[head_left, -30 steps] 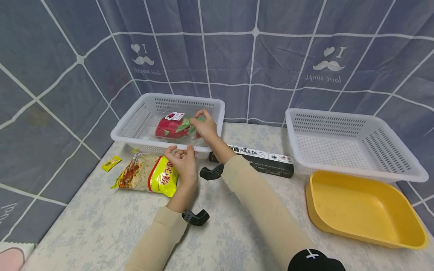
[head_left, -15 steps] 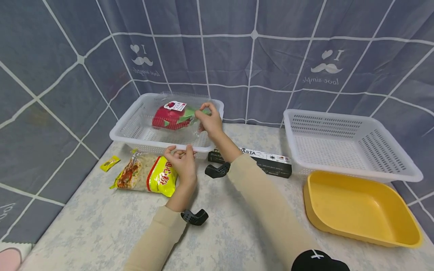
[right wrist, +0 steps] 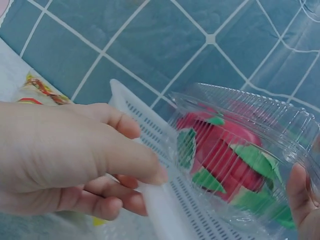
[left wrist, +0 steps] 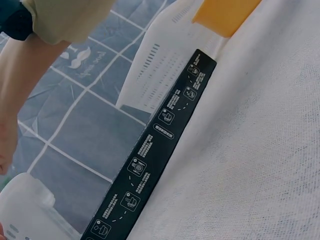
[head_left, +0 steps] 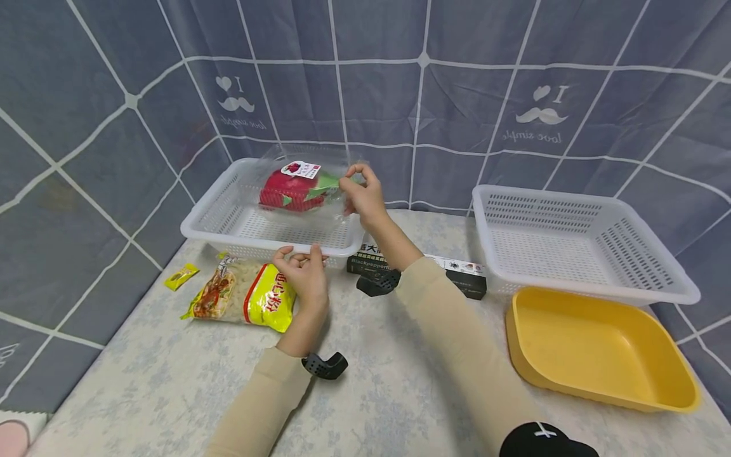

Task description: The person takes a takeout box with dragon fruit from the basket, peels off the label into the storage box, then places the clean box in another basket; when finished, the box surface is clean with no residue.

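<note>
In the head view my right hand [head_left: 367, 193] pinches the right end of a clear plastic clamshell box [right wrist: 260, 97]. Inside that box lies a red dragon fruit [head_left: 288, 190] with green scales and a white label on the lid. The box is raised above the left white basket [head_left: 197, 222], its far edge overlapping the back rim. My left hand [head_left: 305, 276] grips the basket's front rim, thumb over the top and fingers beneath, as the right wrist view shows. Just left of that hand lies a yellow-ended bag of dry noodles [head_left: 245, 295].
A black pasta box [left wrist: 150, 150] lies behind my right forearm, between the baskets. At the right stand a second white basket [head_left: 539, 244] and, before it, a yellow plastic tub [head_left: 571, 336]. One small yellow packet [head_left: 181, 277] sits far left. A tile-patterned curtain [head_left: 388, 108] hangs behind.
My right hand has moved up and to the right, raising the clamshell box with the dragon fruit from the basket's floor. The left hand has stayed on the rim.
</note>
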A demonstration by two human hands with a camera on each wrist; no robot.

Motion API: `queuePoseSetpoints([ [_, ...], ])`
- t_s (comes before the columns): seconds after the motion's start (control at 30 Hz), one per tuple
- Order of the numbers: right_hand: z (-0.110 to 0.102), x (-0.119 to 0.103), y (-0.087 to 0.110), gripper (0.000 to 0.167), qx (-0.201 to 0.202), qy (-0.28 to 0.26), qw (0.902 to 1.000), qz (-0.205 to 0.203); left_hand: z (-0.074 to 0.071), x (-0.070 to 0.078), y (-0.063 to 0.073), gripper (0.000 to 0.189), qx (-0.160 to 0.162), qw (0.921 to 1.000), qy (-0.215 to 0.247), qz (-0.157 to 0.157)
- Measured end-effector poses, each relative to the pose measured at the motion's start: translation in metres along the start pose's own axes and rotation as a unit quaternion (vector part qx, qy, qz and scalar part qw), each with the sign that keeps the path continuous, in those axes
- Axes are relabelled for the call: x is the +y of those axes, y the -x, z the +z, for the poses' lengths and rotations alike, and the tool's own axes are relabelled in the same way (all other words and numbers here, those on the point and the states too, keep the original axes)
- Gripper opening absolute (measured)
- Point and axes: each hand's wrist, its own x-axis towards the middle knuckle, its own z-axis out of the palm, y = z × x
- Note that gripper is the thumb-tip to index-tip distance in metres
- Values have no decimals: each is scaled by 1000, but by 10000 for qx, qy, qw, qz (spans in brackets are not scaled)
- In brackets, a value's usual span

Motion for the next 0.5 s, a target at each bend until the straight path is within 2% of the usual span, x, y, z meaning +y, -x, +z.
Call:
queuePoseSetpoints([
  [0.5,-30,-26,1,21,-28,23,10000,-47,0,2,1,42,-29,9999,72,-98],
])
